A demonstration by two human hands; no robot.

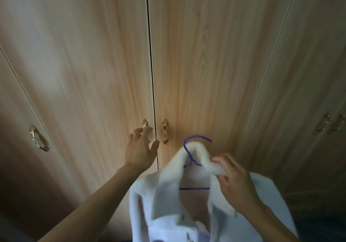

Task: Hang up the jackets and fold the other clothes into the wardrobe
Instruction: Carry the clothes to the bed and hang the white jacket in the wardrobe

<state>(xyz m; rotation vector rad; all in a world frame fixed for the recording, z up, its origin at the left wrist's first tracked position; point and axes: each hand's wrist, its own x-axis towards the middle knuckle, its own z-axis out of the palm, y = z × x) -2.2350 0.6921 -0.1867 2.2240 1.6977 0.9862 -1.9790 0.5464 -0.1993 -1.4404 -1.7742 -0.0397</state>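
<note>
We hold jacket [196,204] on hanger [189,148], right hand [234,181] pinching collar. Left hand [141,148] spread, fingers at handle [145,123] of shut wardrobe [93,54]. Hanger loaded; opening doors, hanging, folding remain, we judge.

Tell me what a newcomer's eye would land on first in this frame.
First the white jacket on its purple hanger, low and right of centre, held up at the fluffy collar in the grip of the right hand. Next the left hand, fingers spread, reaching to the ornate handle beside the seam between the two closed wardrobe doors. Pale wood fills the rest of the view.
</note>
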